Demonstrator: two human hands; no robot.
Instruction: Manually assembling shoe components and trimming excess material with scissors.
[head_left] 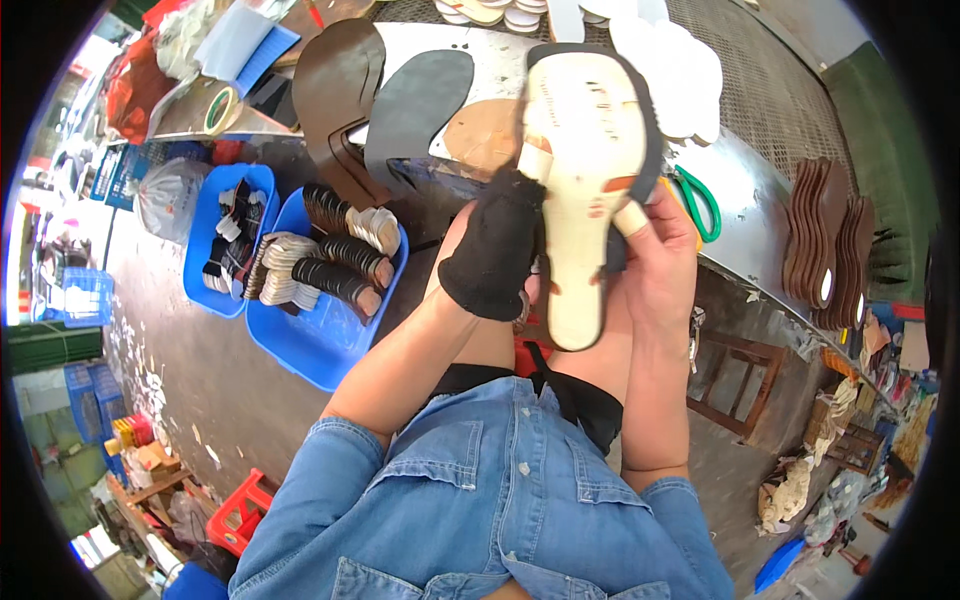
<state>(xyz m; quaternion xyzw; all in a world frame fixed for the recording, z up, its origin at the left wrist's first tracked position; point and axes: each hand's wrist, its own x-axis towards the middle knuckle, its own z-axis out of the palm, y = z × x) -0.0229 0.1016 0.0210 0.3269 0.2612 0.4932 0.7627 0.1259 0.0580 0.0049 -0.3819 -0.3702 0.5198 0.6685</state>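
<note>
Over my lap, both hands hold a cream insole [588, 125] with its wide end away from me and its narrow end toward my body. A dark layer shows past its edge, and small brown-red pieces sit at its sides. My left hand [497, 240], in a black fingerless glove, grips the left edge; a finger with a pale wrap lies on the insole. My right hand [655, 250] is bare, pinching the right edge with a wrapped thumb on top and the other fingers partly hidden behind. Beyond lie a dark grey sole-shaped piece [420, 100] and brown sole-shaped pieces [335, 85].
At left on the floor, two blue bins [325, 340] [205, 285] hold bundled strap pieces. Green-handled scissors [703, 200] lie on the metal bench [745, 255] at right, near stacked brown soles [815, 230]. A tape roll [222, 110] and red stool [240, 512] are at left.
</note>
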